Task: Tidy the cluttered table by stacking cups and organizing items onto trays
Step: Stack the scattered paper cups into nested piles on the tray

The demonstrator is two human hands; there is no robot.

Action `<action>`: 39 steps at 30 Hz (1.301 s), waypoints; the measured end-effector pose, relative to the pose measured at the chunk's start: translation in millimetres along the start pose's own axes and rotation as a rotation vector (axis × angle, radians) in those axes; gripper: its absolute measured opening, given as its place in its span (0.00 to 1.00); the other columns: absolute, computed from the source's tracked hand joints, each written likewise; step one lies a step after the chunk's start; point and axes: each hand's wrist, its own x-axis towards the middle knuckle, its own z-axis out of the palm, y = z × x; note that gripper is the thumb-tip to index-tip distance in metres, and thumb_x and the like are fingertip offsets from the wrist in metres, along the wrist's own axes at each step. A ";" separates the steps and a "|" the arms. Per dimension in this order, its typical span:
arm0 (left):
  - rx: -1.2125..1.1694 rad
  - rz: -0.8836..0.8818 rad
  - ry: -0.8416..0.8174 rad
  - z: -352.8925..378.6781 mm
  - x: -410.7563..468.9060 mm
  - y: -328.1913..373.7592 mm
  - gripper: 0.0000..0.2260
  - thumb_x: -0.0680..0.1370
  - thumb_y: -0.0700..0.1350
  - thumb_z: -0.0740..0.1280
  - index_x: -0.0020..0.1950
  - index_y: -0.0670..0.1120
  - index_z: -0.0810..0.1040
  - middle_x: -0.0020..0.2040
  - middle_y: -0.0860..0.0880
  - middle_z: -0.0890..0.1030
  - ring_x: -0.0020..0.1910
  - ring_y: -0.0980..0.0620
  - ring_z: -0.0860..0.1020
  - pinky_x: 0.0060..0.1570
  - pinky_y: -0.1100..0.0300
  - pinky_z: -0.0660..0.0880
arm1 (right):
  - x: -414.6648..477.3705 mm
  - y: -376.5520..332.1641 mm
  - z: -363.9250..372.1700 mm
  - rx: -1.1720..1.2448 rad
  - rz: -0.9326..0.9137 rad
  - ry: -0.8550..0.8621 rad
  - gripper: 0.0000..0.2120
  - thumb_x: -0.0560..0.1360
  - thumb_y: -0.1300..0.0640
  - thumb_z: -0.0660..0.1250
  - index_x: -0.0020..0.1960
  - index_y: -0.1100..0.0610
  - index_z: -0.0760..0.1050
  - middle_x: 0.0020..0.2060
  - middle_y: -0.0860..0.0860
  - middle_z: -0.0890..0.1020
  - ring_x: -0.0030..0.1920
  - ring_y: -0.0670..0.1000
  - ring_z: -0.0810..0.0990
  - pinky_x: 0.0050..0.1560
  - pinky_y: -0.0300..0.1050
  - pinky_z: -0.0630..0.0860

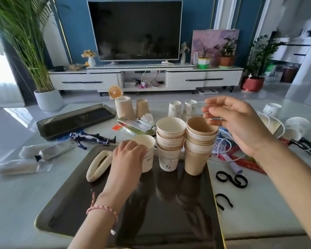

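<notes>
The cup in the left hand and the stacks beside it are matt paper, on a glossy dark tray that mirrors them. Beyond that hand lies a dull metal tray.

One wide-angle view from the person's head, facing forward and tilted down across the table. The tray and cups lie close below, the left hand and right hand in from the bottom edge; the TV stands far behind, verticals bowed
</notes>
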 end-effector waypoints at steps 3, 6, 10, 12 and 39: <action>-0.082 0.015 -0.058 8.7 3.5 -2.5 0.07 0.77 0.40 0.64 0.48 0.42 0.82 0.47 0.48 0.79 0.54 0.46 0.71 0.51 0.60 0.67 | 10.2 0.2 -8.0 -0.029 0.056 -0.024 0.10 0.76 0.67 0.61 0.47 0.56 0.78 0.38 0.48 0.83 0.41 0.48 0.81 0.43 0.40 0.78; -0.177 -0.024 -0.078 12.2 5.6 -2.6 0.07 0.78 0.42 0.64 0.47 0.44 0.83 0.45 0.53 0.74 0.55 0.50 0.70 0.51 0.68 0.61 | 25.2 -0.1 -13.1 -0.091 0.110 -0.046 0.10 0.76 0.67 0.60 0.47 0.56 0.77 0.39 0.50 0.83 0.39 0.48 0.80 0.42 0.40 0.76; -0.193 -0.068 -0.088 6.3 14.4 0.6 0.09 0.76 0.51 0.65 0.49 0.51 0.83 0.54 0.54 0.79 0.64 0.54 0.67 0.65 0.58 0.59 | 53.6 0.8 -16.4 -0.211 0.150 -0.058 0.09 0.77 0.67 0.60 0.46 0.56 0.77 0.40 0.52 0.82 0.39 0.48 0.79 0.42 0.40 0.76; -0.240 -0.086 -0.063 -2.5 21.6 3.5 0.10 0.76 0.53 0.63 0.49 0.51 0.82 0.55 0.55 0.79 0.64 0.54 0.67 0.66 0.55 0.61 | 71.1 4.3 -17.2 -0.252 0.193 -0.069 0.09 0.77 0.66 0.61 0.45 0.56 0.77 0.41 0.53 0.81 0.39 0.49 0.79 0.41 0.41 0.75; -0.223 -0.141 -0.157 28.5 131.8 -55.7 0.10 0.79 0.41 0.61 0.56 0.47 0.79 0.49 0.59 0.75 0.44 0.65 0.70 0.42 0.84 0.63 | 283.1 169.7 49.9 -1.328 0.131 -0.374 0.36 0.72 0.47 0.68 0.74 0.52 0.54 0.69 0.59 0.65 0.69 0.60 0.61 0.64 0.52 0.61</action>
